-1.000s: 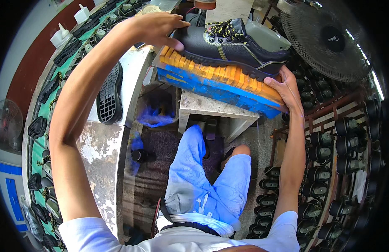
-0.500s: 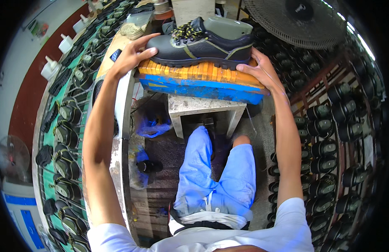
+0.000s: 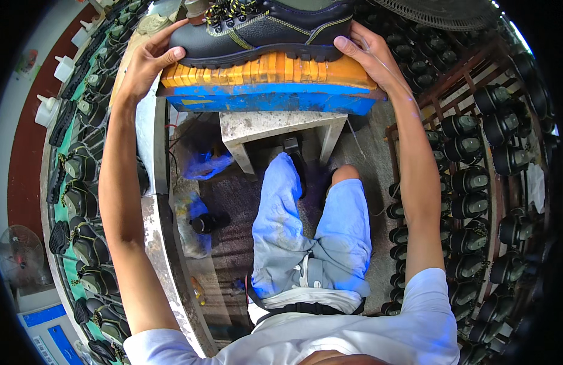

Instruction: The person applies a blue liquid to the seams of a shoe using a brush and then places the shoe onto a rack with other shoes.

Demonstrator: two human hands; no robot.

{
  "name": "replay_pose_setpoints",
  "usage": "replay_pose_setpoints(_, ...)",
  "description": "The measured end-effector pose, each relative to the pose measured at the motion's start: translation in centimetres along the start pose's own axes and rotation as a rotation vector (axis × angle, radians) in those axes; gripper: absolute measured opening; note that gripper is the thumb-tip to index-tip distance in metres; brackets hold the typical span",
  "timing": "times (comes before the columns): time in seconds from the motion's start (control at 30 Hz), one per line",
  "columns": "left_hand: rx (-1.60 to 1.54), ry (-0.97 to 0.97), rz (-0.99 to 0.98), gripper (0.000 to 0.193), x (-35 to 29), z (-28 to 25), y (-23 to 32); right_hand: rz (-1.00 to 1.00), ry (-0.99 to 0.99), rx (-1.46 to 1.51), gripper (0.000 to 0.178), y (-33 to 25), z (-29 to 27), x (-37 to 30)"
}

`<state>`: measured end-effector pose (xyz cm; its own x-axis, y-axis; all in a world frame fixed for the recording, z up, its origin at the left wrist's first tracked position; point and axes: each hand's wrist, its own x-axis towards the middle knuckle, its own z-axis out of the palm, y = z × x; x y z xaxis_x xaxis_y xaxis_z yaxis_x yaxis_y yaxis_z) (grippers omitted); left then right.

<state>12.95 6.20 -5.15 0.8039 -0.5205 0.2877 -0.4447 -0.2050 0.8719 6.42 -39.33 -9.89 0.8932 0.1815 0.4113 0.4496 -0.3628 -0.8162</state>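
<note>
A black lace-up shoe [image 3: 263, 33] with yellow stitching and black-and-yellow laces lies sideways across the orange ribbed pad [image 3: 263, 70] of a blue block [image 3: 269, 98]. Its sole faces down on the pad; the top of the shoe is cut off by the upper edge. My left hand [image 3: 149, 61] clasps the toe end, thumb along the near side. At the heel end, my right hand [image 3: 369, 58] grips with its thumb toward me and the fingers partly hidden behind. A grey-green last [image 3: 312, 3] shows inside the opening.
A worn pale stand [image 3: 275, 125] is under the block. On the left, a green conveyor [image 3: 65, 204] carries shoes and soles beside white squeeze bottles [image 3: 48, 109]. Racks of black shoes [image 3: 470, 204] line the right, below a large fan [image 3: 439, 12]. A blue plastic bag [image 3: 205, 165] lies on the floor.
The shoe, block and both hands now appear higher in the picture and larger, the whole view having shifted. My hands keep their hold at toe and heel.
</note>
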Motion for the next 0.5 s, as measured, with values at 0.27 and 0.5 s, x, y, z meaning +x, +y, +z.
replay_pose_setpoints(0.27,0.254,0.084,0.042,0.067,-0.7,-0.6,-0.3,-0.029,-0.046,-0.049,0.069,-0.2,0.0,0.0)
replay_pose_setpoints(0.5,0.059,0.178,-0.082,0.062,-3.7,4.3,4.6,-0.103,0.170,-0.077,0.065,-0.3,-0.3,-2.8)
